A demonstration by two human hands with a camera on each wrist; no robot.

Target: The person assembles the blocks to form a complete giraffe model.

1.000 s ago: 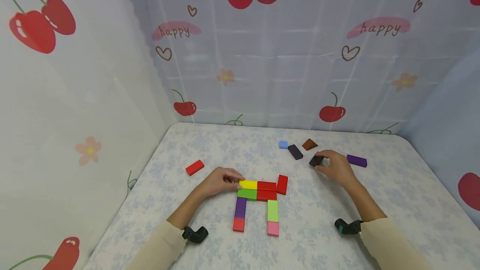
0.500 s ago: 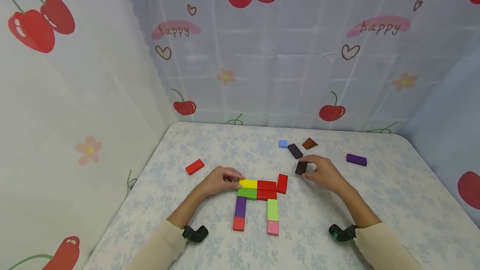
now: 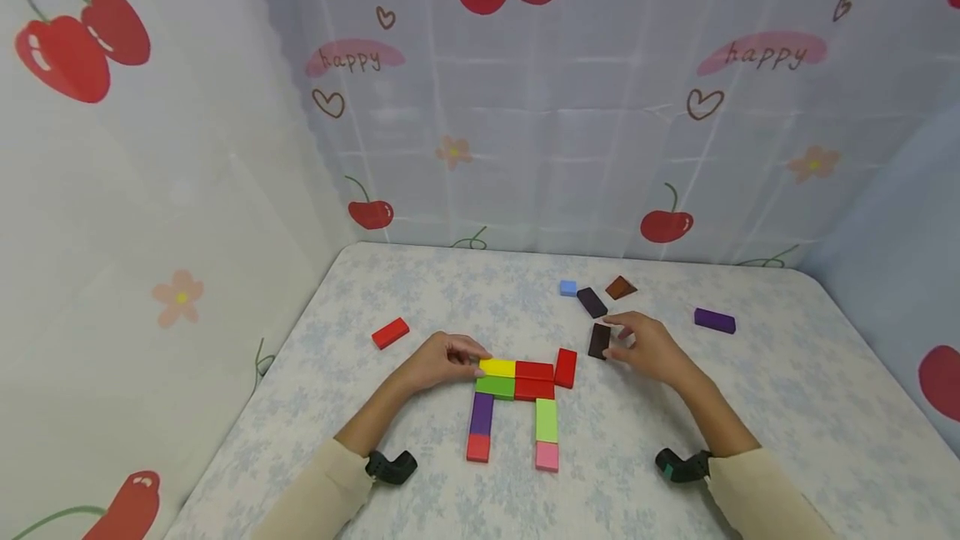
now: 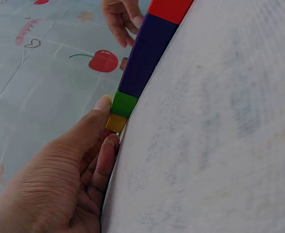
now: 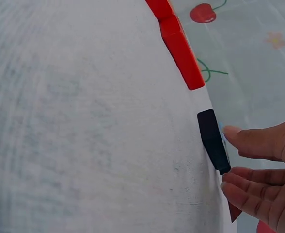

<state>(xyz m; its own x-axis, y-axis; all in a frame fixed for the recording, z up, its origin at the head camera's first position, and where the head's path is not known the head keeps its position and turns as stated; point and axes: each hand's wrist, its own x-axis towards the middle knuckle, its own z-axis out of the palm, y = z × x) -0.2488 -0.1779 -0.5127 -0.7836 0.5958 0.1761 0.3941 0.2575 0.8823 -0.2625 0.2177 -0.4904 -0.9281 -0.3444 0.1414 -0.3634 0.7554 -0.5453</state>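
In the head view my left hand is at the left end of a joined figure of blocks. Its thumb and fingertips pinch the end of the yellow block, with the green block just below. My right hand is beside a dark brown block lying on the table. Its thumb and fingers are spread apart near that block's right side; in the right wrist view the thumb stands off the dark block. A tilted red block sits at the figure's right end.
Behind the right hand lie another dark block, a brown triangular block and a small blue block. A purple block is at the right, and a loose red block is at the left. A patterned curtain stands behind the table.
My right hand has carried the dark brown block leftward and toward the figure, turned it more upright, and let go of it on the table. My left hand has stayed in place.
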